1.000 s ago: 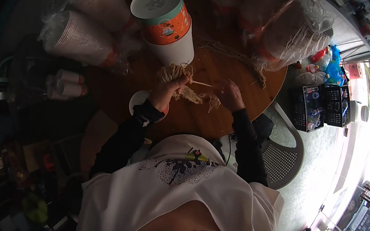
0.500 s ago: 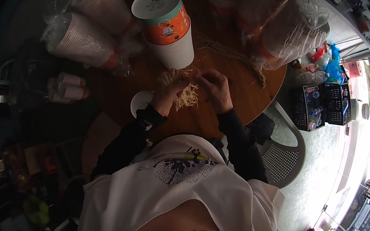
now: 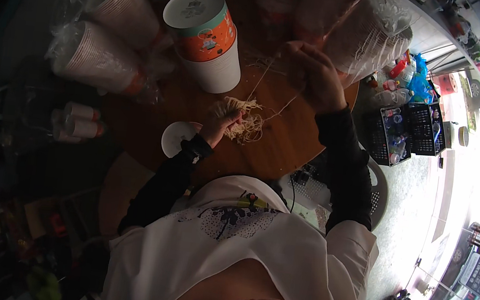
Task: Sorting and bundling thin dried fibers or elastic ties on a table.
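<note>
A tangled bundle of pale strings [image 3: 246, 128] lies on the round wooden table in front of me. My left hand [image 3: 218, 128] is closed on the bundle's left side. Raised to the far right of it, my right hand [image 3: 314, 75] pinches a long thin string [image 3: 262, 76] that runs taut up from the bundle. A second loose strand [image 3: 284, 107] trails from the bundle toward the right hand; whether that hand holds its end too, I cannot tell. Behind the bundle stands an upside-down stack of white paper buckets [image 3: 210, 71], the top one orange and green.
Plastic-wrapped stacks of paper buckets [image 3: 107, 59] crowd the table's left, with another wrapped stack [image 3: 373, 43] at the far right. A small white round dish or lid [image 3: 176, 140] lies beside my left wrist. Black crates of bottles [image 3: 395, 130] and a grey chair [image 3: 379, 194] stand to the right.
My right hand has moved up and to the right, away from the bundle, drawing a string out of it. My left hand stays at the bundle.
</note>
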The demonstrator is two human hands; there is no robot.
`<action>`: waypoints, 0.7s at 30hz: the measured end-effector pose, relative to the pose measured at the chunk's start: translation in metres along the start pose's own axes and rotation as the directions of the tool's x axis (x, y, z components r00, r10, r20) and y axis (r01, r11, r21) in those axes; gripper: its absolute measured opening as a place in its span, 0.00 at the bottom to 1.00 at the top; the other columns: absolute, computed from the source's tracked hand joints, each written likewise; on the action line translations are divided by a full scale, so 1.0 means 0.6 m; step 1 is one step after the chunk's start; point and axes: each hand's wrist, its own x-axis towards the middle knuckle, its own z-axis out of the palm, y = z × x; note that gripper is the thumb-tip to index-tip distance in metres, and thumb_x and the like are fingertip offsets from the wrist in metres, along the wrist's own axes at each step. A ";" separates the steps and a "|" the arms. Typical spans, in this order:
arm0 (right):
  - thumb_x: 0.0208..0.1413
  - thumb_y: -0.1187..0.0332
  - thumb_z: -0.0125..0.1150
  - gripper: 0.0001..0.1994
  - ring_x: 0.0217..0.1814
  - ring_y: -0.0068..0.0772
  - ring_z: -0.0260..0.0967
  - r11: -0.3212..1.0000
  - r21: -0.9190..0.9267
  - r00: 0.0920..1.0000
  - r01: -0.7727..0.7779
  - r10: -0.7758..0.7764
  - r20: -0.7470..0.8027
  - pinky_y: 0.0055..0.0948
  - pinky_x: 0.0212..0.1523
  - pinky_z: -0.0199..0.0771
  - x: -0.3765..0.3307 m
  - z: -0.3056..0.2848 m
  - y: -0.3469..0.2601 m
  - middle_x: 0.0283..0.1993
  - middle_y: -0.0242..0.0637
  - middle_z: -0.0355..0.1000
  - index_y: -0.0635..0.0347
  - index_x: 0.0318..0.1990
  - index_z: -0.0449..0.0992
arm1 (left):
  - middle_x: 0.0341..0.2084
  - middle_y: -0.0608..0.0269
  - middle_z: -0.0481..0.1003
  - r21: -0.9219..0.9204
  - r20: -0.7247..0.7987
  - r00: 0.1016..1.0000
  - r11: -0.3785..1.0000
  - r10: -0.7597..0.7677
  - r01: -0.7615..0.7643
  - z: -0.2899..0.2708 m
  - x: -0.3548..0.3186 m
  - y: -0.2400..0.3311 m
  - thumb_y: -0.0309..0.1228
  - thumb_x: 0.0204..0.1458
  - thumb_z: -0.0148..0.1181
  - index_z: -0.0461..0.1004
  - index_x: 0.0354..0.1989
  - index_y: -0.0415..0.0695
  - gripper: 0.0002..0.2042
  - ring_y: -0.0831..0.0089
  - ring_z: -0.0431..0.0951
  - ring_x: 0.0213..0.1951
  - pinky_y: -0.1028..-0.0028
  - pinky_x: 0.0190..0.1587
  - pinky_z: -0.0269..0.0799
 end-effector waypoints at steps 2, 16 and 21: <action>0.60 0.69 0.46 0.07 0.17 0.13 0.53 0.999 -0.001 0.999 0.047 -0.047 0.027 0.13 0.16 0.53 0.000 0.010 -0.034 0.20 0.23 0.58 0.61 0.42 0.68 | 0.21 0.69 0.71 -0.001 -0.041 0.998 0.998 -0.057 0.057 -0.024 -0.006 -0.043 0.30 0.53 0.56 0.72 0.32 0.42 0.05 0.84 0.64 0.20 0.83 0.23 0.59; 0.57 0.67 0.54 0.09 0.30 0.19 0.72 0.684 -0.620 0.882 0.385 -0.075 0.465 0.17 0.28 0.71 -0.014 0.087 -0.108 0.27 0.32 0.72 0.65 0.39 0.73 | 0.37 0.61 0.75 -0.557 -0.099 0.993 0.830 -0.067 0.001 -0.036 -0.001 0.053 0.26 0.52 0.53 0.73 0.34 0.38 0.05 0.80 0.71 0.32 0.77 0.45 0.68; 0.56 0.69 0.53 0.08 0.29 0.21 0.73 0.587 -0.649 0.835 0.484 -0.090 0.542 0.18 0.30 0.73 0.018 0.101 -0.040 0.28 0.35 0.74 0.65 0.37 0.74 | 0.40 0.60 0.74 -0.483 -0.130 0.991 0.875 -0.021 -0.045 0.040 0.042 0.117 0.25 0.52 0.52 0.70 0.40 0.38 0.08 0.73 0.73 0.45 0.71 0.46 0.71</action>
